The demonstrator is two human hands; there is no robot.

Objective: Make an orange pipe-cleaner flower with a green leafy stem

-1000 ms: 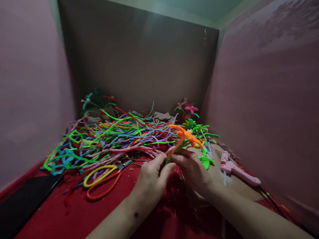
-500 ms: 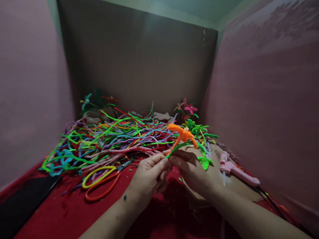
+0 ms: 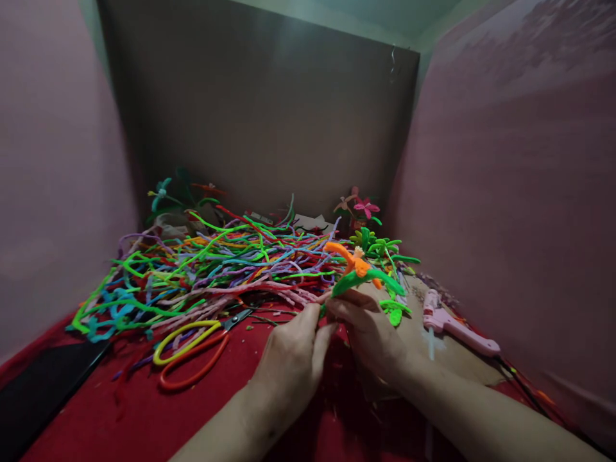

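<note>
Between my two hands is a pipe-cleaner flower (image 3: 360, 266) with orange petals, a pale centre and a green leaf (image 3: 356, 280) arching below the bloom. My left hand (image 3: 296, 350) is closed around the lower green stem. My right hand (image 3: 368, 324) pinches it just under the leaf, fingertips close to the left thumb. Most of the stem is hidden by my fingers. Left of my hands, scissors (image 3: 192, 356) with one yellow and one red handle loop lie on the red cloth.
A large heap of coloured pipe cleaners (image 3: 240, 263) spreads behind my hands. At right, a pink glue gun (image 3: 457, 330) rests on cardboard (image 3: 462, 366), near green pipe-cleaner leaves (image 3: 395, 311). A black flat object (image 3: 52, 378) lies front left. Finished-looking flowers (image 3: 366, 207) stand at the back.
The flower has turned, so its green leaf now crosses in front of the orange petals. My left hand has rolled and shifted slightly lower on the stem.
</note>
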